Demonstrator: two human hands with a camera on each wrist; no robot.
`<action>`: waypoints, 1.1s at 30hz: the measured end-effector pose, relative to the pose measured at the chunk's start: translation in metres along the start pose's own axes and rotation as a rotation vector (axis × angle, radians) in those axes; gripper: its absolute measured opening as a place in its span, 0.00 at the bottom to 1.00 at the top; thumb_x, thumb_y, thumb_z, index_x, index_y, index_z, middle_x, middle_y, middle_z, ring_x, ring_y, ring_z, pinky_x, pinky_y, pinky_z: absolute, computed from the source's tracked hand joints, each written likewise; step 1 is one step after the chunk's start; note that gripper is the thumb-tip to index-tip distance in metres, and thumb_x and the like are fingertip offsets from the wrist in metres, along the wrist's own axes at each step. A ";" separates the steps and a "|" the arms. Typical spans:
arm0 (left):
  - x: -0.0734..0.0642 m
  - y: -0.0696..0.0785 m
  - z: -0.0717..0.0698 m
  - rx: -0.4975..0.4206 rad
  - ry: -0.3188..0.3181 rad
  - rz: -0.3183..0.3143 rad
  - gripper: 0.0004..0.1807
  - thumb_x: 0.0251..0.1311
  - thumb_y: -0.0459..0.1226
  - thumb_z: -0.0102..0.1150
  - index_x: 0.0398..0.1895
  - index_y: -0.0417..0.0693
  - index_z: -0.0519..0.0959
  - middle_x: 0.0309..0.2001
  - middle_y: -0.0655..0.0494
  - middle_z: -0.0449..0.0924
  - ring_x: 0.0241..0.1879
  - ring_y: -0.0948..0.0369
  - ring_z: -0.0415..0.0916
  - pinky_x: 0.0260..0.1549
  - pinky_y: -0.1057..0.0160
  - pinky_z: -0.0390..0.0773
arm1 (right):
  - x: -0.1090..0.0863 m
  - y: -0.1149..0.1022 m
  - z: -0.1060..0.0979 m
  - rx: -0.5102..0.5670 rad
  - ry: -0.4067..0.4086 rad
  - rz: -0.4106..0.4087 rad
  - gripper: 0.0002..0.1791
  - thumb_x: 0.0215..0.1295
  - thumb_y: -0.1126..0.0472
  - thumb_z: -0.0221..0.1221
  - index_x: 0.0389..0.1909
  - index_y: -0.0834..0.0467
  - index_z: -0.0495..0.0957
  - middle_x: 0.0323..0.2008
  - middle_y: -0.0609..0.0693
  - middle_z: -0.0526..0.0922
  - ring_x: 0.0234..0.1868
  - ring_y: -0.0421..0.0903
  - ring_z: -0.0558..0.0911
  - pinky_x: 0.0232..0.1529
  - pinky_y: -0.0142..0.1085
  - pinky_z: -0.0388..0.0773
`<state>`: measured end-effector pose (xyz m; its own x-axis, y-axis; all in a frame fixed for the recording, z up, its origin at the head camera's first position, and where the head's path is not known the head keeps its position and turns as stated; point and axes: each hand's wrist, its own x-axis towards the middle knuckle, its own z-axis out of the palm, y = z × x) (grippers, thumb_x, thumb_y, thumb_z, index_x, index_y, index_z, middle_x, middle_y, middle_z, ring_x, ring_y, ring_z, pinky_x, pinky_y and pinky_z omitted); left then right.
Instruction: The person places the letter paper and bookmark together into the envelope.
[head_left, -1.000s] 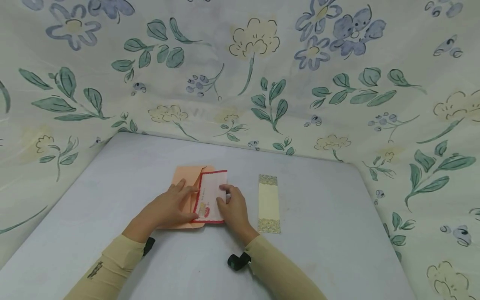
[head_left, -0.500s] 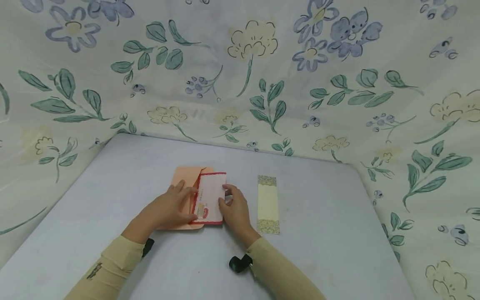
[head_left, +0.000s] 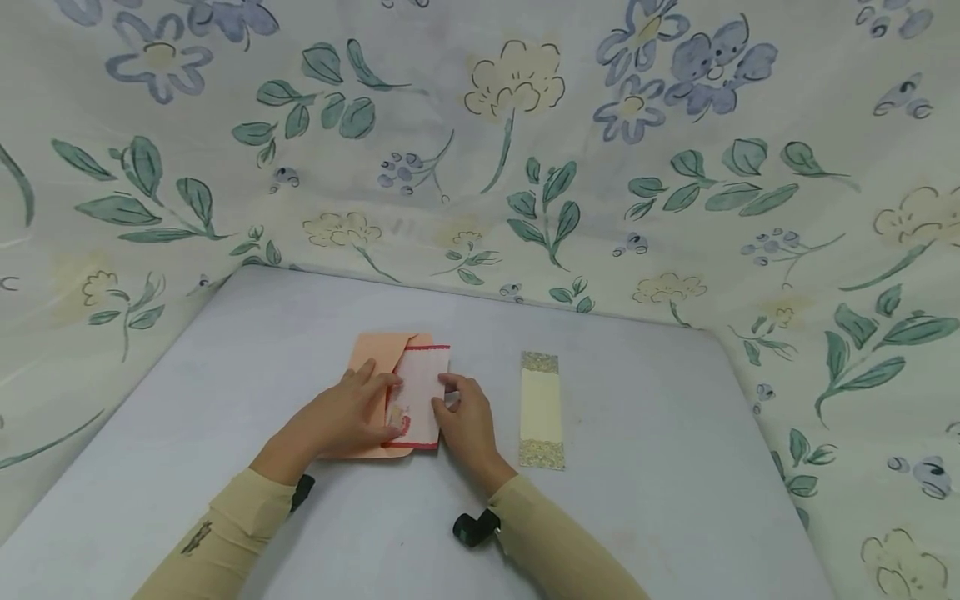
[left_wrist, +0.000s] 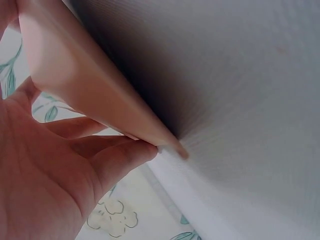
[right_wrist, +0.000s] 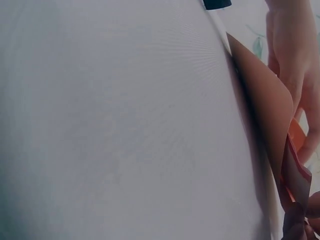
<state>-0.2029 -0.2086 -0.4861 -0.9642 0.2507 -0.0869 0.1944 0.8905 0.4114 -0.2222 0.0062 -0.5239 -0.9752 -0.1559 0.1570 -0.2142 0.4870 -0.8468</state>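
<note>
A peach-coloured paper envelope point(head_left: 375, 346) lies on the table, its mouth facing right. A pale pink card point(head_left: 422, 392) with red scalloped borders sits partly inside it; the card's left part is hidden. My left hand point(head_left: 333, 421) rests over the envelope with fingers spread, index finger and thumb touching near its mouth. In the left wrist view these fingers lie fairly straight along the envelope point(left_wrist: 95, 85). My right hand point(head_left: 468, 421) pinches the card's right edge between thumb and fingers. The right wrist view shows the card point(right_wrist: 297, 175) leading into the envelope point(right_wrist: 265, 95).
To the right of the right hand lies a cream paper strip point(head_left: 542, 404) with patterned gold ends. The white tabletop point(head_left: 637, 417) runs back to a floral cloth point(head_left: 420, 167). A black wrist device point(head_left: 476, 527) sits under the right wrist.
My right hand has moved the card a little further left into the envelope, so less of it shows. The left hand stays in place on the envelope. The camera view shifts slightly.
</note>
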 end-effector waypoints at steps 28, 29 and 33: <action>-0.001 -0.001 -0.002 -0.004 -0.005 0.003 0.39 0.57 0.58 0.69 0.70 0.56 0.71 0.77 0.29 0.52 0.71 0.26 0.54 0.56 0.26 0.68 | -0.002 -0.006 0.007 0.002 -0.044 -0.041 0.32 0.65 0.66 0.66 0.71 0.54 0.72 0.60 0.48 0.77 0.31 0.34 0.72 0.31 0.26 0.74; -0.001 -0.001 -0.002 -0.004 -0.008 0.004 0.40 0.56 0.58 0.70 0.70 0.56 0.71 0.77 0.29 0.52 0.71 0.26 0.54 0.56 0.26 0.68 | -0.002 -0.007 0.008 -0.003 -0.044 -0.044 0.32 0.65 0.66 0.66 0.71 0.54 0.72 0.59 0.49 0.77 0.31 0.33 0.72 0.31 0.26 0.73; -0.001 -0.002 -0.002 -0.002 -0.012 0.010 0.41 0.55 0.57 0.71 0.71 0.56 0.70 0.77 0.29 0.51 0.70 0.25 0.54 0.56 0.26 0.67 | -0.002 -0.011 0.011 -0.006 -0.039 -0.041 0.32 0.64 0.67 0.67 0.70 0.56 0.72 0.58 0.50 0.77 0.29 0.33 0.72 0.30 0.26 0.73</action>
<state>-0.2031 -0.2111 -0.4846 -0.9600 0.2639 -0.0936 0.2035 0.8870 0.4144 -0.2176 -0.0085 -0.5207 -0.9627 -0.2093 0.1712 -0.2542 0.4847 -0.8369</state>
